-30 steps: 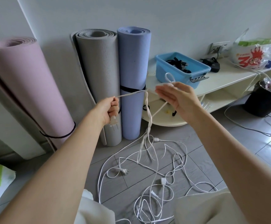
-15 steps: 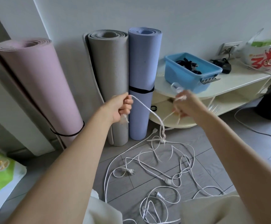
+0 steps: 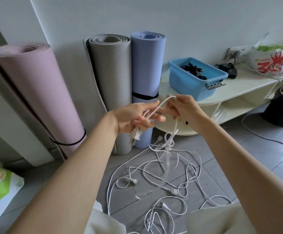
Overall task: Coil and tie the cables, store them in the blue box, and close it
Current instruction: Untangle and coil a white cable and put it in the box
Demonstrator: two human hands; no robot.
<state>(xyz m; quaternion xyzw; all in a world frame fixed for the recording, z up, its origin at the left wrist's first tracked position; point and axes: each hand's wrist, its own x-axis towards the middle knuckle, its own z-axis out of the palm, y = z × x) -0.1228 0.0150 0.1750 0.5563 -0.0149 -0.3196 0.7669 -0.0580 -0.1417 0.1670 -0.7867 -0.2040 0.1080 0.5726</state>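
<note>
Holding a thin white power cable [image 3: 161, 106] between both hands, we pinch its raised loop with the right hand [image 3: 182, 108] while the left hand [image 3: 137, 116] curls around its plug end; the rest trails tangled on the grey tiled floor [image 3: 221, 159]. Behind, the open blue plastic box [image 3: 194, 76] sits on the cream shelf [image 3: 235, 88].

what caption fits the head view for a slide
Both hands loop a white cable above tangled cables, blue box open behind.
</note>
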